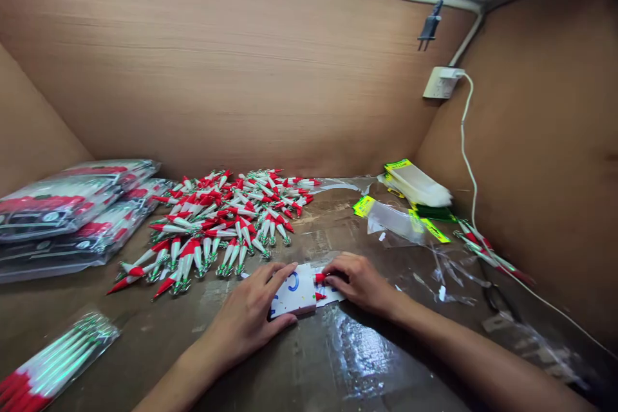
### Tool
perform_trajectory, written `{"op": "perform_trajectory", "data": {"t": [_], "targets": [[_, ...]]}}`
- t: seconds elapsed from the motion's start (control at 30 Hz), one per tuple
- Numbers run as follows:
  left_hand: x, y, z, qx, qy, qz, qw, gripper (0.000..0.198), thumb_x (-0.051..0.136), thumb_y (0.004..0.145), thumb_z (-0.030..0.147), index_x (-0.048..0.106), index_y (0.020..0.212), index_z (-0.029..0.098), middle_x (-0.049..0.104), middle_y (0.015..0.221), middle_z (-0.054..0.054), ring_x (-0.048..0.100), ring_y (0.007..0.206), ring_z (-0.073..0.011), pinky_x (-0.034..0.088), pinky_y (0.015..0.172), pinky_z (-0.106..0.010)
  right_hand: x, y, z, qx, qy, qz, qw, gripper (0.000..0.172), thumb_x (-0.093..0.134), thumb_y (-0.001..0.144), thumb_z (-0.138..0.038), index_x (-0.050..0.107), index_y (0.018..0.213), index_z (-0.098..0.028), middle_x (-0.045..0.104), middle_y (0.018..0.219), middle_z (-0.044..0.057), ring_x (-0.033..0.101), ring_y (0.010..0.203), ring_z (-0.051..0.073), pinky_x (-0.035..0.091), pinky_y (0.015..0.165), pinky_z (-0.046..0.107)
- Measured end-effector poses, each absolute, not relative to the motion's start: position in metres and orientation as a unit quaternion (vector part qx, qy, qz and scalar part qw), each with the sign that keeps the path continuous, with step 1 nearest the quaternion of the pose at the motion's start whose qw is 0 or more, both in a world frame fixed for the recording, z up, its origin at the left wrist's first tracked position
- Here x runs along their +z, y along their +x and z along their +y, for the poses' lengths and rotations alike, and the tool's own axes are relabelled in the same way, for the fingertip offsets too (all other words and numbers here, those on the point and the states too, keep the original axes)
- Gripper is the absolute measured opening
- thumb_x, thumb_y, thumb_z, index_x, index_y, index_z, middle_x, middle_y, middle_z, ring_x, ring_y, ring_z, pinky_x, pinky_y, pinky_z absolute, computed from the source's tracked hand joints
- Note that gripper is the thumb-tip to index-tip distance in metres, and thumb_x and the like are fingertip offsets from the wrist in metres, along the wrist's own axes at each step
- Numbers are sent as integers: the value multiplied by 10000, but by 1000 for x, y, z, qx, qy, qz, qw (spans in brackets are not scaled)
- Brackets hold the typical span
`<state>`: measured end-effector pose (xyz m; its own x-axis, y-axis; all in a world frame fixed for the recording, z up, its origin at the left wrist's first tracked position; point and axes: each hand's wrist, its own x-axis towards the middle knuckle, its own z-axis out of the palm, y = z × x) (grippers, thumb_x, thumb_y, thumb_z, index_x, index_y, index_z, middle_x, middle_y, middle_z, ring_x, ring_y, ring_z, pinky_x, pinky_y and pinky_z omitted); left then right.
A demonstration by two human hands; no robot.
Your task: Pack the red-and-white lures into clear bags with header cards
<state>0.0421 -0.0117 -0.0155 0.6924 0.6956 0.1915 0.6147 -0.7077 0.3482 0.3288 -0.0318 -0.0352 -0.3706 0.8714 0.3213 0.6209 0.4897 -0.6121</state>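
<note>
My left hand (251, 315) grips a small white card with blue print (294, 293) on the brown table, thumb under its near edge and fingers along its far side. My right hand (360, 282) rests on the card's right end, fingers curled over red-tipped lures (319, 279) lying on it. A large heap of red-and-white squid lures (226, 219) lies just beyond both hands.
Stacked clear bags of packed lures (67, 212) sit at the left. Another filled bag (53, 360) lies at the near left. Empty clear sleeves with yellow-green headers (410, 196) are at the right. A white cable (470, 174) runs down from a wall socket (441, 82). Wooden walls enclose the table.
</note>
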Motion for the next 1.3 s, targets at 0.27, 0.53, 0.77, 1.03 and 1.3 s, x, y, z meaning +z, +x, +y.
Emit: {"op": "perform_trajectory", "data": {"t": [0.27, 0.53, 0.77, 1.03, 1.3], "targets": [[-22, 45, -3, 158, 916, 351, 118, 729, 712, 857, 385, 380, 1502, 321, 516, 1420, -95, 559, 1236, -308, 499, 1025, -463, -37, 331, -31, 143, -451, -825, 310, 199, 620, 977, -250, 754, 1123, -263, 748, 967, 35, 631, 909, 179, 452, 813, 269], [-12, 51, -6, 163, 917, 342, 128, 735, 720, 859, 366, 373, 1504, 311, 530, 1396, -97, 551, 1237, -303, 483, 1035, -462, -42, 329, -30, 125, -397, -864, 283, 203, 595, 992, -296, 770, 1092, -270, 690, 887, 44, 591, 869, 180, 433, 765, 273], [-11, 51, -8, 160, 916, 342, 135, 740, 717, 853, 347, 368, 1506, 329, 522, 1381, -91, 557, 1216, -297, 486, 1022, -467, -40, 327, -35, 121, -401, -868, 268, 215, 564, 1003, -277, 769, 1066, -285, 670, 925, 48, 588, 886, 183, 431, 759, 273], [-17, 46, -12, 174, 911, 347, 138, 770, 767, 803, 334, 401, 1480, 334, 488, 1410, -98, 540, 1235, -309, 476, 1039, -495, -1, 336, 4, 239, -379, -852, 270, 253, 648, 931, -267, 724, 1167, -212, 720, 1045, 64, 665, 906, 171, 491, 806, 264], [-13, 42, -18, 184, 913, 342, 125, 861, 792, 785, 432, 349, 1517, 336, 399, 1525, -121, 404, 1390, -359, 363, 1138, -587, 76, 272, 169, 85, -564, -771, 284, 266, 556, 964, -265, 748, 1139, -208, 764, 1122, 54, 684, 1001, 186, 458, 856, 248]]}}
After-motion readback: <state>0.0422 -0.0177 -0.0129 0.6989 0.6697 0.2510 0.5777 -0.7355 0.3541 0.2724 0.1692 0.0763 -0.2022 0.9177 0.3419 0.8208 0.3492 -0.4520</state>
